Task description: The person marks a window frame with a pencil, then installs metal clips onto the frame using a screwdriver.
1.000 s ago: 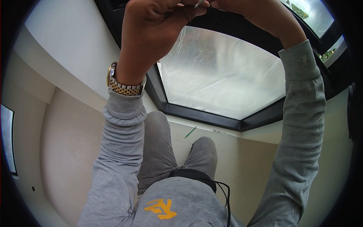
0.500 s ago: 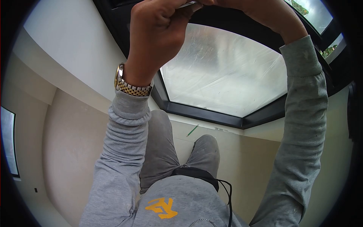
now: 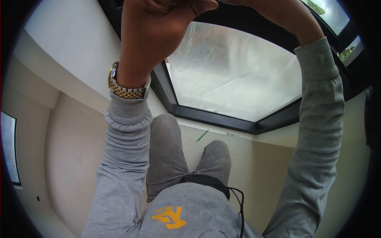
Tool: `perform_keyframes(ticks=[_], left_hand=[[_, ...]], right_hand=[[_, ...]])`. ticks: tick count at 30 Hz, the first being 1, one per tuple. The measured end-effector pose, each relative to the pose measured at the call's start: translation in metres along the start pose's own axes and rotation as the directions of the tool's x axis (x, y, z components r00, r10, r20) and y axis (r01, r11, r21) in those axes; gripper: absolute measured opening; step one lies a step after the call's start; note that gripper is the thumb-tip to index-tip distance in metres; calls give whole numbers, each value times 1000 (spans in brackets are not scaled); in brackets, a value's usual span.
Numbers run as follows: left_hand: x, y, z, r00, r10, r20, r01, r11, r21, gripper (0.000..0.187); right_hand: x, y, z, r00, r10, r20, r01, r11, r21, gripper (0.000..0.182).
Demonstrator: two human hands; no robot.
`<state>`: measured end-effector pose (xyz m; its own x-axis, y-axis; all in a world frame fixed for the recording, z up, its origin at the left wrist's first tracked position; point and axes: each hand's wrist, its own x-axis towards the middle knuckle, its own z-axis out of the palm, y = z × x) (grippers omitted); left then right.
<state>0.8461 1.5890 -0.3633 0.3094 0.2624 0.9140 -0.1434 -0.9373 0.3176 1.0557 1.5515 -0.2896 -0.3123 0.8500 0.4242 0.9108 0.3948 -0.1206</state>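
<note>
My left hand [image 3: 154, 33], with a two-tone metal watch [image 3: 126, 90] on its wrist, is raised at the top edge in front of the black window frame [image 3: 234, 18]. Its fingers are curled and partly cut off, the thumb pointing right; what they grip, if anything, is hidden. Higher up on the right, my right hand [image 3: 283, 16] reaches in to meet it near the top centre. Its fingers lie outside the view. Behind both hands is the window pane [image 3: 238, 75], covered with wrinkled, cloudy film.
A green pencil-like stick [image 3: 202, 135] lies on the pale surface below the window. My knees [image 3: 164, 131] are close to the sill. A white wall [image 3: 75, 43] rises on the left, and another window pane [image 3: 329, 16] shows greenery at upper right.
My left hand has moved left and slightly up. A slim silvery metal piece seen at its fingers earlier is out of sight now. My right arm has barely moved.
</note>
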Motion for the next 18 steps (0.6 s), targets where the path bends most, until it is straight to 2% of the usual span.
perform_keyframes(ticks=[1, 2, 4, 5, 7, 8, 11, 14, 15, 17, 18], left_hand=[[1, 1, -1, 1000, -17, 2, 17, 1000, 25, 14], [2, 2, -3, 1000, -16, 2, 16, 1000, 25, 14], [2, 3, -7, 986, -156, 61, 161, 982, -94, 14], [2, 4, -6, 986, -156, 60, 161, 982, -94, 14], [3, 4, -4, 976, -204, 79, 213, 969, -126, 14], [3, 3, -3, 972, -219, 86, 229, 964, -135, 15], [-6, -12, 3, 996, -91, -12, 85, 966, -243, 15], [-11, -11, 7, 998, -60, 5, 60, 979, -195, 17], [-12, -6, 20, 995, 38, -87, -45, 996, -79, 20], [-10, -4, 20, 975, 146, -167, -140, 989, 46, 24], [-7, -5, 5, 989, 145, 2, -145, 988, 51, 26]], right_hand=[[2, 2, 2, 995, -101, -9, 101, 995, -26, 25], [2, 4, 2, 995, -101, -10, 101, 995, -27, 25], [3, -2, 1, 999, -41, 14, 41, 999, 5, 24], [1, -9, -1, 999, -42, 14, 42, 999, 4, 24], [-4, -24, -8, 986, 166, 28, -166, 986, -5, 24], [-4, -23, -8, 986, 164, 26, -164, 987, -6, 24], [-3, -17, -7, 996, 81, 27, -81, 997, 3, 25], [-3, -18, -7, 997, 69, 37, -68, 997, -32, 26], [-4, -19, -6, 996, 90, 16, -90, 996, -7, 26], [-5, -19, -5, 994, 111, -5, -111, 994, 18, 26], [-5, -19, -5, 995, 97, -15, -97, 995, -8, 27]])
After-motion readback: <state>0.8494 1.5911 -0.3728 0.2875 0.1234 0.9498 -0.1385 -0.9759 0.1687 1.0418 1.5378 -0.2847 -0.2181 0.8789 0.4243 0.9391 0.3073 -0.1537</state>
